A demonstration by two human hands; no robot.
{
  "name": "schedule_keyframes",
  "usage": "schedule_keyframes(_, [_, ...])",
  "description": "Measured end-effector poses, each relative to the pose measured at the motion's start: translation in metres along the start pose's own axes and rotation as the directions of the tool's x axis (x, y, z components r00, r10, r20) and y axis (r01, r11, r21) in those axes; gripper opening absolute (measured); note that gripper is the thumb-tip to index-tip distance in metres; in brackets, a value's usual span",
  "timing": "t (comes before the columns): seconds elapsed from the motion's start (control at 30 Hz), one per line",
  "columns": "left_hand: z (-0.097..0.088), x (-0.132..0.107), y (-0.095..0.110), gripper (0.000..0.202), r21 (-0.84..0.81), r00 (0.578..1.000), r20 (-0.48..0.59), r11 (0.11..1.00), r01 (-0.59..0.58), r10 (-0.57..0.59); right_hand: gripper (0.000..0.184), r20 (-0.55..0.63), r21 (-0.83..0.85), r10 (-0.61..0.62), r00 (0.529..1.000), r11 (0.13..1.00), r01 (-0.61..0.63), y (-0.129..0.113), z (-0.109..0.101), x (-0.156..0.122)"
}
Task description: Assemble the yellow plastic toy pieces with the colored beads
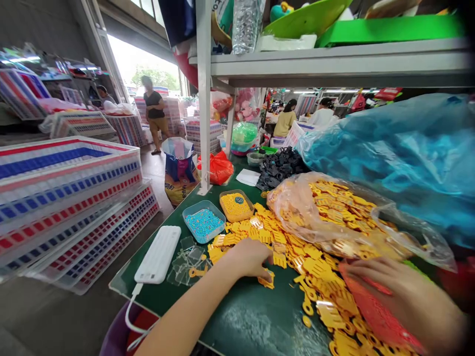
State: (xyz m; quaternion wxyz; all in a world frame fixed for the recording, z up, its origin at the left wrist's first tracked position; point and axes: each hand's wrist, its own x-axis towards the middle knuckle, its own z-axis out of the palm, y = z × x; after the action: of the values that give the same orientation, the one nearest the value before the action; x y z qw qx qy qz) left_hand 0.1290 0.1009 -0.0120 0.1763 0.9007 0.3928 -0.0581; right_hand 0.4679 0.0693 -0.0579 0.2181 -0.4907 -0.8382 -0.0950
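Note:
My left hand (pixel 250 258) is over the middle of the green table, its thumb and fingers closed on a yellow plastic piece (pixel 267 281). Around it spreads a heap of flat yellow plastic pieces (pixel 315 274), some with comb-like prongs and some with ring ends. At the right, my right hand (pixel 399 282) is smeared by motion and grips a red, rough-textured plastic tray (pixel 378 316) that leans over the heap. The tray's far side is hidden by the hand. Behind the heap, a clear plastic bag (pixel 289 200) lies open with more yellow pieces inside.
A blue bead box (pixel 204 221) and a yellow bead box (pixel 236 205) stand behind the left hand. A white power bank (pixel 158 254) with a cable lies near the table's left edge. Black parts (pixel 284 167), a blue bag (pixel 401 143) and a shelf (pixel 334 66) are beyond.

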Motion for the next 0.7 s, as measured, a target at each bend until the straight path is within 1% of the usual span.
schedule_keyframes(0.03, [0.002,0.0,-0.001,0.043,-0.02,1.0,-0.003,1.0,-0.013,0.013,0.027,-0.005,0.069,-0.09,0.996,0.994,0.09,-0.033,0.004,0.009])
schedule_keyframes(0.1, [0.004,0.001,-0.004,0.042,-0.044,0.999,-0.025,0.999,-0.024,0.023,0.026,0.02,0.165,-0.158,0.987,0.974,0.152,-0.09,0.013,0.029])
schedule_keyframes(0.13, [0.004,0.001,-0.006,0.039,-0.053,0.999,-0.03,0.998,-0.016,0.015,0.023,0.051,0.209,-0.192,0.98,0.962,0.178,-0.111,0.02,0.039])
schedule_keyframes(0.17, [0.004,0.002,-0.008,0.035,-0.058,1.0,-0.03,0.998,-0.005,0.003,0.02,0.083,0.247,-0.217,0.973,0.95,0.191,-0.126,0.027,0.047])
schedule_keyframes(0.2, [0.003,0.002,-0.01,0.031,-0.06,1.0,-0.026,0.998,0.007,-0.008,0.017,0.128,0.284,-0.236,0.963,0.939,0.193,-0.135,0.034,0.054])
schedule_keyframes(0.27, [0.003,0.004,-0.013,0.028,-0.058,1.0,-0.015,0.998,0.027,-0.027,0.008,0.176,0.35,-0.212,0.961,0.926,0.14,-0.141,0.048,0.062])
schedule_keyframes(0.37, [0.003,0.006,-0.016,0.03,-0.067,0.998,0.007,0.995,0.067,-0.067,0.002,0.206,0.439,-0.141,0.968,0.898,0.037,-0.135,0.061,0.059])
schedule_keyframes(0.53, [0.004,0.009,-0.016,0.028,-0.09,0.992,0.052,0.989,0.118,-0.114,0.007,0.227,0.506,-0.048,0.973,0.859,-0.076,-0.131,0.065,0.048])
schedule_keyframes(0.63, [0.003,0.009,-0.015,0.026,-0.085,0.989,0.073,0.987,0.137,-0.131,0.007,0.258,0.507,-0.037,0.966,0.856,-0.102,-0.133,0.066,0.047])
schedule_keyframes(0.7, [0.002,0.009,-0.013,0.025,-0.076,0.985,0.09,0.985,0.153,-0.146,0.007,0.256,0.493,-0.012,0.967,0.861,-0.12,-0.135,0.068,0.046])
